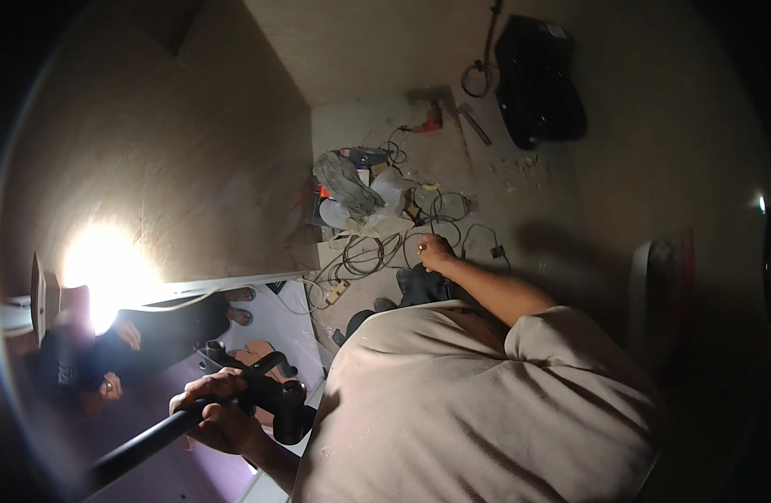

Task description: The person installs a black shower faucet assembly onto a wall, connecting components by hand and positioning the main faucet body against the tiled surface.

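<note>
Left hand (226, 429): you grip the black pole (150, 438), nearer you and left of the cable coil (362, 260).
Right hand (436, 252): curled, just right of the coil; whether you hold anything, I cannot tell.
Progress: pole in hand; red drill (431, 118) lies beyond the coil; what remains is unclear.

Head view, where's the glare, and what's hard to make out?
Head view, left: a bright light burns out to white, hiding details in its glow; head view, lower left: the left hand gripping a black pole shows clearly enough; head view, right: a pale object sinks into dimness; head view, rim: the fisheye corners go black.
</note>
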Tool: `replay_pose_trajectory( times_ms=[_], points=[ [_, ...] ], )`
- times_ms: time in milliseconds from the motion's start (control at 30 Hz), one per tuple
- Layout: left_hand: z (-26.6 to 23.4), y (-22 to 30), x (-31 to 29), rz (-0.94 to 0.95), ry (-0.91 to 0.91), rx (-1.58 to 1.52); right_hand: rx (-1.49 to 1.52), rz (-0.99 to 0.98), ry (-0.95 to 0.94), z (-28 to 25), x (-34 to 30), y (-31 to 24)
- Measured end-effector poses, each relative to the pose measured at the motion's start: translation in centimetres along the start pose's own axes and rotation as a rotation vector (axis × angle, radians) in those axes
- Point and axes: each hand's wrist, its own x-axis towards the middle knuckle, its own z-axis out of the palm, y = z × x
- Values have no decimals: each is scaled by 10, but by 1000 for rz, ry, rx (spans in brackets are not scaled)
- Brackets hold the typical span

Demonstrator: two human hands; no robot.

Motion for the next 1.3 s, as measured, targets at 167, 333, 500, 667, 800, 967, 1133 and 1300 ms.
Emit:
replay_pose_trajectory(
  times_ms=[167, 333, 500, 667, 800, 967, 1133, 1300],
  points=[
    [31, -26, 32, -186, -222, 125, 152, 161, 194, 44, 19, 91],
    [52, -55, 47, -210, -459, -41, 28, 167, 395, 76, 34, 174],
    [74, -91, 60, -243, -700, -139, 135, 396, 565, 58, -9, 184],
    [114, -123, 65, -330, -808, -155, 230, 593, 633, 36, -11, 193],
    [145, -145, 70, -386, -818, 73, 70, 602, 485, 30, 0, 228],
    [183, -191, 83, -394, -748, 5, -220, 543, 227, 27, 40, 267],
    [233, -262, 118, -389, -615, -26, -858, 237, -85, -5, 137, 299],
    [333, -344, 201, -347, -388, -97, -504, 260, 172, -124, 309, 290]
  ],
)
